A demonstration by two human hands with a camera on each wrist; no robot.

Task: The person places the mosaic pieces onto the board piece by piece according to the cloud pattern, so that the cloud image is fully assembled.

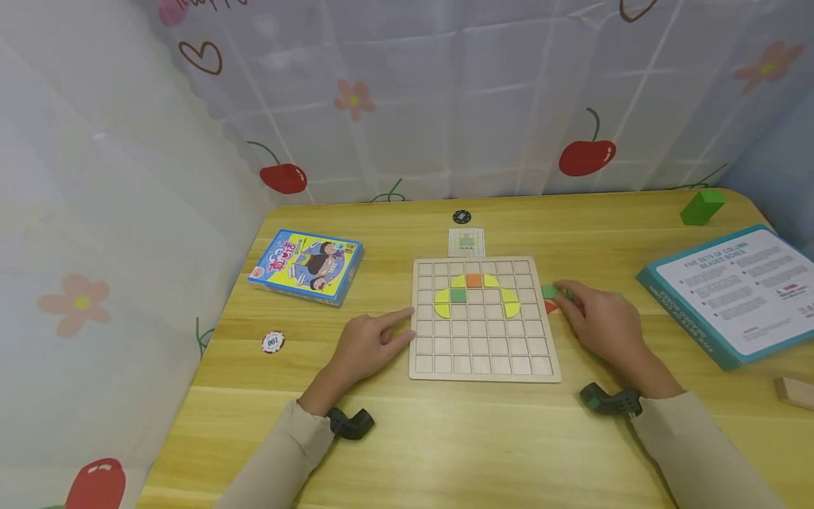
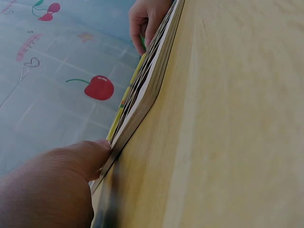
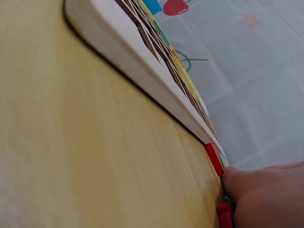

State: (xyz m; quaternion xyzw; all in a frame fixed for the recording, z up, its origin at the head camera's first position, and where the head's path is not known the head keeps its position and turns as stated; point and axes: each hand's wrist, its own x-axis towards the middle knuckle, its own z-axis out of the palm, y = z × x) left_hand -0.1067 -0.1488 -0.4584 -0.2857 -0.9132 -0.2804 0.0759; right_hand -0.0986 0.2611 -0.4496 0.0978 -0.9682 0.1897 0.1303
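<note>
A wooden grid board [image 1: 481, 364] lies on the table with several pieces in its cells: yellow quarter-rounds [image 1: 511, 309], an orange square [image 1: 473, 281] and a green square [image 1: 458, 295]. My left hand [image 1: 365, 346] rests at the board's left side, index finger and thumb extended against its edge. In the left wrist view the thumb [image 2: 90, 154] touches the edge. Just off the right edge, my right hand [image 1: 604, 322] pinches a green tile [image 1: 548, 290], partly hidden by the fingers. Red pieces [image 3: 214, 159] lie by the right fingertips, one seen as a red triangle [image 1: 550, 307].
A small pattern card [image 1: 466, 242] and a black chip [image 1: 461, 217] lie beyond the board. To the left are a blue card box [image 1: 305, 267] and a white chip [image 1: 273, 342]. On the right are a teal box [image 1: 731, 297], a green block [image 1: 702, 207] and a wooden piece [image 1: 795, 392].
</note>
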